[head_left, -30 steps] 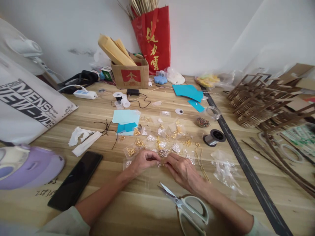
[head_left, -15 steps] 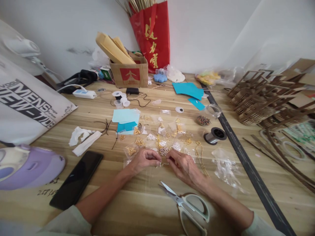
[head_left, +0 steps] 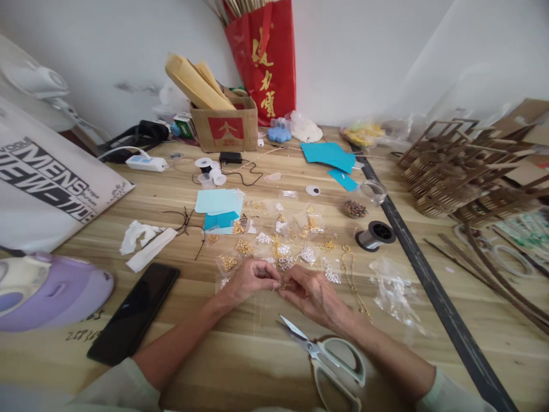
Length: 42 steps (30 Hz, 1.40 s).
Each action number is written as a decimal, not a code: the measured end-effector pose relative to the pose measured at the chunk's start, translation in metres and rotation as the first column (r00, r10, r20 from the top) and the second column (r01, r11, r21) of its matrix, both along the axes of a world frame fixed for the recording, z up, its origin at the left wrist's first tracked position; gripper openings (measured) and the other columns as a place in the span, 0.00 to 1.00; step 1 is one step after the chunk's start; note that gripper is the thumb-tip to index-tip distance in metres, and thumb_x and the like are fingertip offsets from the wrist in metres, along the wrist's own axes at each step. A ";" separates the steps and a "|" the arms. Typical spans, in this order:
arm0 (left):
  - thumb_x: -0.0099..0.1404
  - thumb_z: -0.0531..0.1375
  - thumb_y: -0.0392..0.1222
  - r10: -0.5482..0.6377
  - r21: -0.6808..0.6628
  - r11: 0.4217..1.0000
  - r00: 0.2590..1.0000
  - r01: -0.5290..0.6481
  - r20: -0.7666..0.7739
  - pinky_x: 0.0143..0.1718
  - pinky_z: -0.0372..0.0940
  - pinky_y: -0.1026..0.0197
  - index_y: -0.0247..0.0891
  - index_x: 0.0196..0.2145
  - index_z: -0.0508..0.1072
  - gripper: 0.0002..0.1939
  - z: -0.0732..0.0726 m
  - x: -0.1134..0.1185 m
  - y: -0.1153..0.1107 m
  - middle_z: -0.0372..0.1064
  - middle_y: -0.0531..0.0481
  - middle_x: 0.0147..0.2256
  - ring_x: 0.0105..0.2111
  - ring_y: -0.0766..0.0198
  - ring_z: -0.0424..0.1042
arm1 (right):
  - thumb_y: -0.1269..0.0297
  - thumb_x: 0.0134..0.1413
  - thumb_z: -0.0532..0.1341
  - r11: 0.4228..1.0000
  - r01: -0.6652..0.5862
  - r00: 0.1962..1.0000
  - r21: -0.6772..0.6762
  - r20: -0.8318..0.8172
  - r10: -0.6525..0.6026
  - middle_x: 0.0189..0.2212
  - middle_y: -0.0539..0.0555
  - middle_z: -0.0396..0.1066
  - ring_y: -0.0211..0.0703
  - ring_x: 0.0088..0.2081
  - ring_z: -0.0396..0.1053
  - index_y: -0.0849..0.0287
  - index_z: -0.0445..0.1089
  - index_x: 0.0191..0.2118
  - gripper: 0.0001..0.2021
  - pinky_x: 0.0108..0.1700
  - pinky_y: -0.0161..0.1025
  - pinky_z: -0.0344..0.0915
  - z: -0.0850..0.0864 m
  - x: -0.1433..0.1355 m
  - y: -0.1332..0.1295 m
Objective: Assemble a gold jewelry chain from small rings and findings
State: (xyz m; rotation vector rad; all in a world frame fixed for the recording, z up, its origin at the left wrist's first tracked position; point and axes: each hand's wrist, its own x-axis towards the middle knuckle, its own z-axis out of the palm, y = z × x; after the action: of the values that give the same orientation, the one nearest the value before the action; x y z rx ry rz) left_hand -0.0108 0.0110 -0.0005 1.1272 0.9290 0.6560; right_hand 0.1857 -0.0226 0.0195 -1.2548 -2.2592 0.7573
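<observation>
My left hand (head_left: 251, 278) is closed in a pinch, with a short, thin metal chain (head_left: 277, 288) at its fingertips. Close against it, my right hand (head_left: 311, 292) pinches the same chain; its finer parts are too small to make out. Just beyond the fingers lie little clear bags with gold findings (head_left: 244, 247) and silver findings (head_left: 307, 254). A longer gold chain (head_left: 352, 280) rests on the table right of my right hand. Open-bladed scissors (head_left: 315, 348) with pale handles lie below my hands.
On the left are a black phone (head_left: 134, 313) and a purple-and-white device (head_left: 55, 292). A wire spool (head_left: 369, 236), a bead jar (head_left: 355, 208) and crumpled plastic bags (head_left: 394, 289) sit to the right. Blue cards (head_left: 221, 201) lie farther back, before a cardboard box (head_left: 225, 129).
My right hand has shifted left, and its fingertips now meet those of my left hand at the small chain. My left hand has barely moved.
</observation>
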 end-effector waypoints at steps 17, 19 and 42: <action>0.48 0.69 0.37 -0.035 0.021 0.999 0.998 0.037 -0.048 0.31 0.63 0.67 0.32 0.27 0.78 0.08 0.001 -0.002 0.002 0.75 0.50 0.25 0.26 0.68 0.70 | 0.70 0.57 0.56 0.995 0.010 0.998 -0.101 -0.055 -0.016 0.24 0.50 0.68 0.36 0.25 0.61 0.61 0.69 0.31 0.07 0.28 0.33 0.53 -0.002 -0.003 0.001; 0.49 0.68 0.37 -0.038 0.033 0.999 0.997 0.041 -0.059 0.31 0.63 0.67 0.32 0.28 0.78 0.07 0.001 -0.002 0.002 0.75 0.50 0.25 0.26 0.68 0.70 | 0.69 0.57 0.56 0.993 0.022 0.998 -0.115 -0.047 -0.028 0.22 0.48 0.65 0.35 0.24 0.59 0.60 0.69 0.31 0.06 0.27 0.32 0.52 -0.002 -0.002 0.002; 0.51 0.67 0.41 -0.057 0.032 0.998 0.996 0.060 -0.069 0.32 0.67 0.64 0.32 0.29 0.78 0.09 0.006 -0.002 0.001 0.76 0.48 0.25 0.26 0.65 0.73 | 0.69 0.57 0.57 0.988 0.042 0.998 -0.151 -0.038 -0.048 0.24 0.50 0.68 0.36 0.25 0.61 0.60 0.71 0.32 0.07 0.28 0.33 0.54 -0.004 0.003 0.006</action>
State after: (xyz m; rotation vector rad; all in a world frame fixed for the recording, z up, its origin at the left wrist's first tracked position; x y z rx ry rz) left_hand -0.0128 0.0124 0.0058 1.2083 0.9420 0.5907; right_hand 0.1882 -0.0161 0.0156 -1.3405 -2.1670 0.9431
